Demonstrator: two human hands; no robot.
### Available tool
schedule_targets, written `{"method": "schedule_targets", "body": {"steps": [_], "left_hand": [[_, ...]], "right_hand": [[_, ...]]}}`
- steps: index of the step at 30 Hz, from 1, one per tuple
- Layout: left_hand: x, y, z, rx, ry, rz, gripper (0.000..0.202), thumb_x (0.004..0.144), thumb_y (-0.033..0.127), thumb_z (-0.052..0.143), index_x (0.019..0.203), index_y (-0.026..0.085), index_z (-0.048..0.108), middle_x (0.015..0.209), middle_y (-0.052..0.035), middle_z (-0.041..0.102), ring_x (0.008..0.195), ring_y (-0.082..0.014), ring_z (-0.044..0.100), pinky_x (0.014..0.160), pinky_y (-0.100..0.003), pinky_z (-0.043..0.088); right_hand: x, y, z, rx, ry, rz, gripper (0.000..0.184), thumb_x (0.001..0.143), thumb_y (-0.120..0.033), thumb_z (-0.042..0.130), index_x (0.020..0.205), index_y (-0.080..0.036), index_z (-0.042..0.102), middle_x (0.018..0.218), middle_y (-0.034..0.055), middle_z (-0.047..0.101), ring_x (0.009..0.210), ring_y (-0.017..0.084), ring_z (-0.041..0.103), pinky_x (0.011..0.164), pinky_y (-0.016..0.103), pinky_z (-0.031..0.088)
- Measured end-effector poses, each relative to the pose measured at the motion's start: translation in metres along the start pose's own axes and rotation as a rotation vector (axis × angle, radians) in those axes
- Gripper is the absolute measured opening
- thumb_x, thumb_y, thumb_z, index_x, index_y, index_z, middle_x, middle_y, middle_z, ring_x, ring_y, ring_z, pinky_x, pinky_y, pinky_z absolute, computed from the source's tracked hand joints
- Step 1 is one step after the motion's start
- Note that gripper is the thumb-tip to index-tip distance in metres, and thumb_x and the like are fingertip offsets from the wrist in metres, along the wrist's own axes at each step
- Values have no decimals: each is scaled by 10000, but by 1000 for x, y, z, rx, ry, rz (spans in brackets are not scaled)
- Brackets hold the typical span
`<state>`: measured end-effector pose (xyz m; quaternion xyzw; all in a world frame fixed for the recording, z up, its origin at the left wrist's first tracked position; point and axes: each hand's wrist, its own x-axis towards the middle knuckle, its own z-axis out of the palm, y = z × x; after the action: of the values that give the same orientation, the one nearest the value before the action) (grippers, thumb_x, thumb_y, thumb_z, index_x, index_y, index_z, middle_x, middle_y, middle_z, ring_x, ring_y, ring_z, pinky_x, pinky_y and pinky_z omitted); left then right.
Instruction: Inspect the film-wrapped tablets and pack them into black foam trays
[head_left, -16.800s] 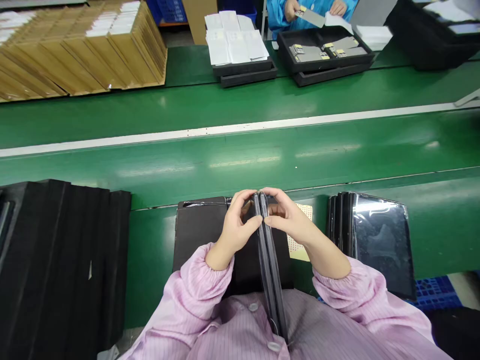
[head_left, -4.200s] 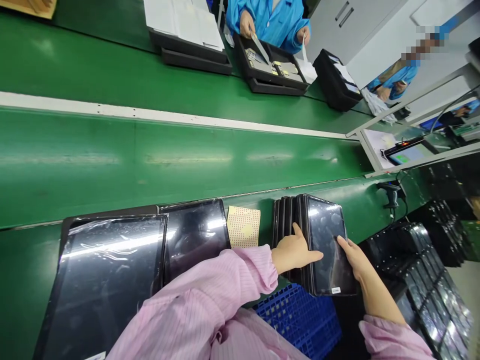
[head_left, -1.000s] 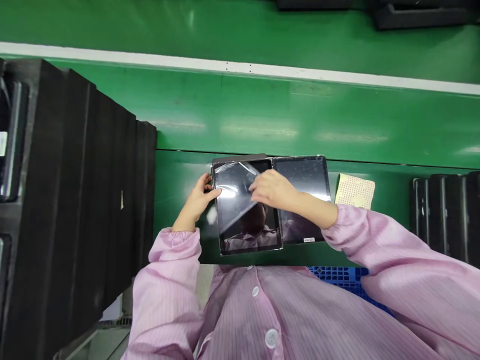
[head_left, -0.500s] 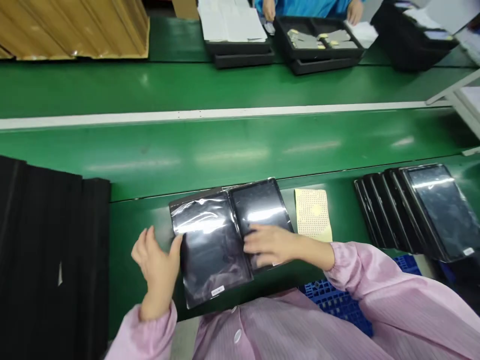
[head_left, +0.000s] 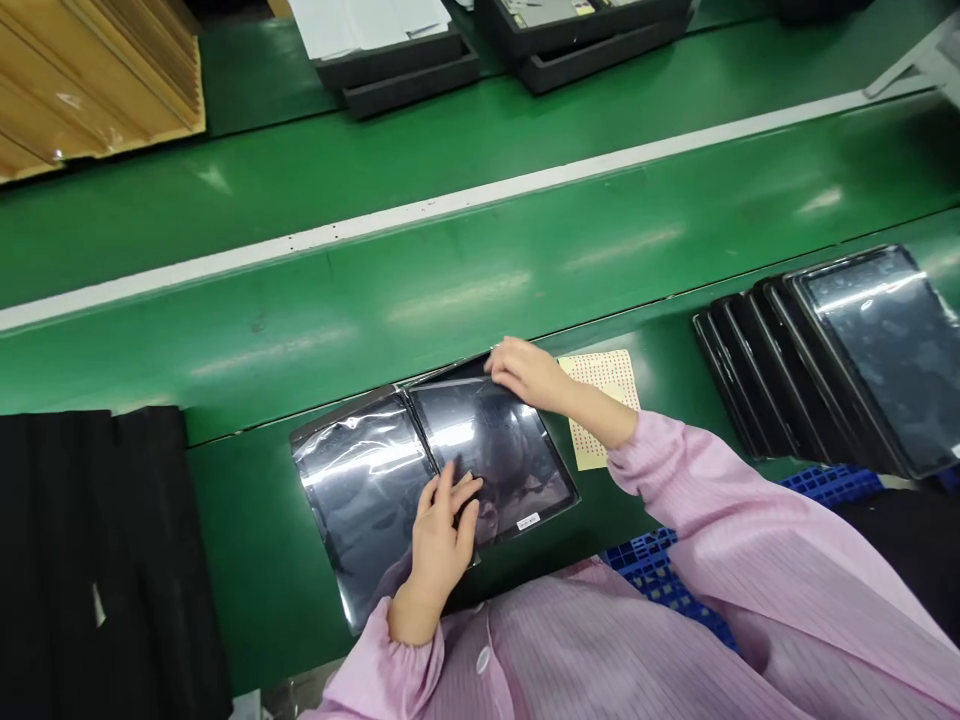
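Two dark tablets lie side by side on the green bench in front of me: a left tablet point(head_left: 360, 490) under shiny, wrinkled clear film and a right tablet point(head_left: 502, 450) with a small white label at its near edge. My right hand point(head_left: 529, 375) has its fingers curled at the far edge of the right tablet, where another dark edge shows beneath. Over the near left part of that tablet, my left hand point(head_left: 442, 540) spreads its fingers, thumb apart. A cream sheet point(head_left: 600, 385) with rows of small red marks lies to the right, partly behind my right forearm.
A row of leaning tablets point(head_left: 885, 340) stands at the right. Black foam-like slabs point(head_left: 97, 560) fill the left side. Across the white rail point(head_left: 450, 205) are black trays point(head_left: 409, 80) with papers and brown cardboard dividers point(head_left: 97, 80). A blue crate point(head_left: 667, 575) sits below the bench edge.
My left hand has moved right, from beside the left tablet onto the right one. My right hand has gone from the right tablet's middle to its far edge. The view has tilted.
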<state>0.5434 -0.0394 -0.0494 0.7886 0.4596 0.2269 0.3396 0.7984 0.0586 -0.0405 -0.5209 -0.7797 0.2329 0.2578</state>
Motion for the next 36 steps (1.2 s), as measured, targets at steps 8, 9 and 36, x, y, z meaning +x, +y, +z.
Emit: {"method": "schedule_targets", "body": {"steps": [8, 9, 36], "left_hand": [[3, -5, -33, -490, -138, -369, 230, 767, 434, 644, 760, 208, 684, 704, -22, 730, 667, -208, 695, 1042, -499, 413], [4, -7, -34, -481, -130, -370, 231, 766, 432, 643, 720, 207, 670, 673, -19, 723, 660, -209, 692, 1053, -506, 397], [68, -28, -41, 218, -306, 33, 607, 788, 77, 273, 1393, 119, 284, 1166, -68, 681, 1256, -171, 501, 1157, -576, 88]], "right_hand": [[-112, -65, -19, 605, -66, -246, 267, 998, -302, 368, 1049, -169, 593, 917, 39, 715, 846, 122, 681, 1013, 360, 470], [-117, -55, -16, 537, 52, -193, 264, 997, -253, 358, 1122, -167, 574, 993, 65, 708, 968, 137, 660, 1006, 374, 475], [-20, 12, -3, 484, 192, 329, 259, 841, -361, 588, 641, -206, 645, 963, 27, 650, 989, 222, 570, 961, 450, 399]]}}
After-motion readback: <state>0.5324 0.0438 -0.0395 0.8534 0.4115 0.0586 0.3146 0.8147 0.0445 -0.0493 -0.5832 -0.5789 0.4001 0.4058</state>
